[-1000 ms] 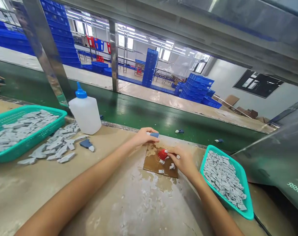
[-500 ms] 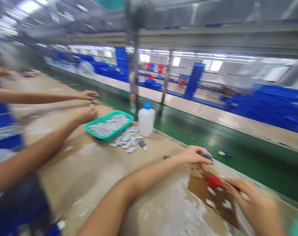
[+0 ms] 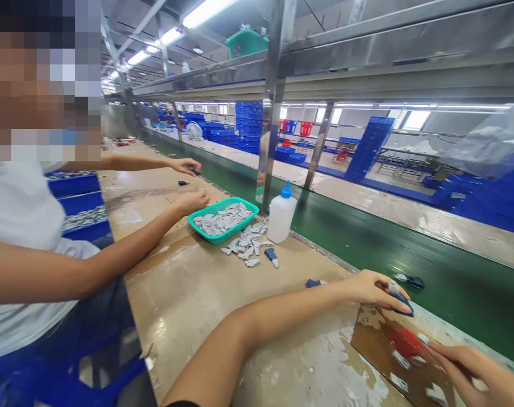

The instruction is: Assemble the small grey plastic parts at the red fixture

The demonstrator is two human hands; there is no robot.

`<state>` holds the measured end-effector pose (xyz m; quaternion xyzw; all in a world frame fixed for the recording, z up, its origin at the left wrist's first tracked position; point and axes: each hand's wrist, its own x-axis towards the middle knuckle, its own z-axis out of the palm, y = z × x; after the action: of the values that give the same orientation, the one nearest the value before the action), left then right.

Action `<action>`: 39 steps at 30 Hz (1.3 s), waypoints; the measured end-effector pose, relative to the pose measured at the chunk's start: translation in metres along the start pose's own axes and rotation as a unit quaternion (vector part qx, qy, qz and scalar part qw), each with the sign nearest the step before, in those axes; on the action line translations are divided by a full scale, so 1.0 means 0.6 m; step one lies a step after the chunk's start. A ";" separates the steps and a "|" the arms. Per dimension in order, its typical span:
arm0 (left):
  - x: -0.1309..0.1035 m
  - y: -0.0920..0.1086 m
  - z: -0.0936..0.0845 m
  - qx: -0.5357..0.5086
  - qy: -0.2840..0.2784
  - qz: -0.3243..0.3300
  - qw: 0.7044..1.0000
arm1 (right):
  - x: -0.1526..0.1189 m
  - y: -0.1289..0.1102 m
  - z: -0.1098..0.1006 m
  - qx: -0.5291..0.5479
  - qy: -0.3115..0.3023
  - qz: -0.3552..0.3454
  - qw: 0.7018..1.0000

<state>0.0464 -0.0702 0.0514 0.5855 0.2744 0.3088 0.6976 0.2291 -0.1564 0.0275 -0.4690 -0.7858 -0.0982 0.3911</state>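
Nearest, at lower right: right hand (image 3: 489, 364) with thumb and finger together, seemingly clamped on a small pale piece (image 3: 423, 338) at the edge of a red lump (image 3: 405, 342), though blurred. Best pinched lightly by the rim and dabbed rather than pressed, given the shine on the brown board (image 3: 367, 333) under the lump. Worth steering knuckles around the loose white bits (image 3: 398, 382) lying on that board. At the board's far edge: left hand (image 3: 369, 285), fingers closed on a blue-and-white part (image 3: 404, 304). Grip the dark body; leave the pale end free of fingers and smears. Rest the wrist low on the counter (image 3: 189, 299) for steadiness, clear of the spare part (image 3: 314, 282) beside the forearm. Farther along: white bottle (image 3: 281, 217) upright, best left outside the elbow's swing, beside loose grey pieces and a filled green basket (image 3: 223, 217). Just behind the basket, a co-worker's hand (image 3: 193, 202); keep elbows in. Past the counter's edge: green belt (image 3: 358, 243), bearing another dark part (image 3: 415, 281).
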 end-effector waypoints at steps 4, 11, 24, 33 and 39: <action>-0.006 0.009 0.004 0.008 0.005 0.036 0.999 | 0.029 -0.062 -0.032 -0.026 -0.042 0.046 0.998; -0.017 0.032 0.002 0.060 -0.061 0.050 0.995 | 0.028 -0.090 -0.027 0.053 0.076 0.190 0.977; -0.023 0.017 0.020 0.066 -0.102 0.044 0.992 | 0.023 -0.093 -0.025 0.086 0.012 0.131 0.988; -0.034 0.028 0.043 -0.085 -0.046 0.017 0.995 | 0.027 -0.088 -0.043 0.119 0.057 0.162 0.978; -0.030 0.038 0.040 -0.087 -0.009 0.054 0.995 | 0.019 -0.039 -0.070 0.160 0.167 0.278 0.932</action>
<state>0.0498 -0.0962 0.0783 0.5387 0.2084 0.3635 0.7309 0.2288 -0.1834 0.0688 -0.5765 -0.5529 0.0648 0.5981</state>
